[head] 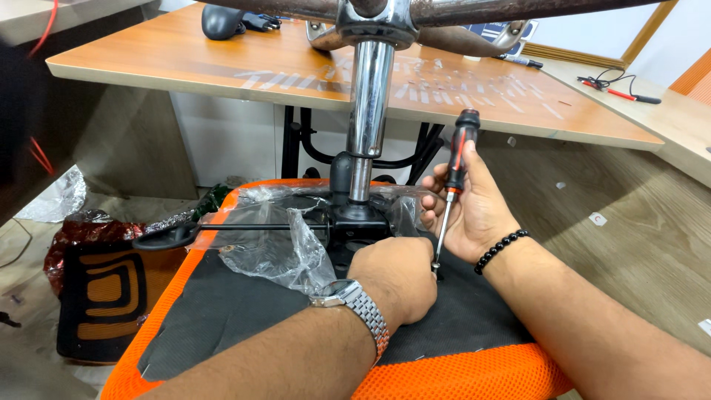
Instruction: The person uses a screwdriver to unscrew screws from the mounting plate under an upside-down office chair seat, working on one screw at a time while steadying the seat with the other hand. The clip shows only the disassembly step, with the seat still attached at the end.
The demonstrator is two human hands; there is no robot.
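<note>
An upturned office chair seat point(474, 370) with orange mesh edging and a black underside lies in front of me. Its chrome gas column point(368, 111) rises from the black mechanism plate point(361, 220). My right hand point(474, 211) grips a screwdriver point(453, 178) with a black and red handle, held upright with its tip down on the black underside. My left hand point(396, 278), wearing a metal wristwatch, rests closed on the seat right beside the screwdriver tip. I cannot tell what its fingers pinch. Torn clear plastic wrap point(285, 248) clings around the mechanism.
A black lever point(222, 231) sticks out to the left from the mechanism. A wooden desk point(222, 63) stands behind, with cables and a pen on it. The chair's base arms point(518, 11) span the top. An orange and black backrest point(104, 292) and foil lie on the floor at left.
</note>
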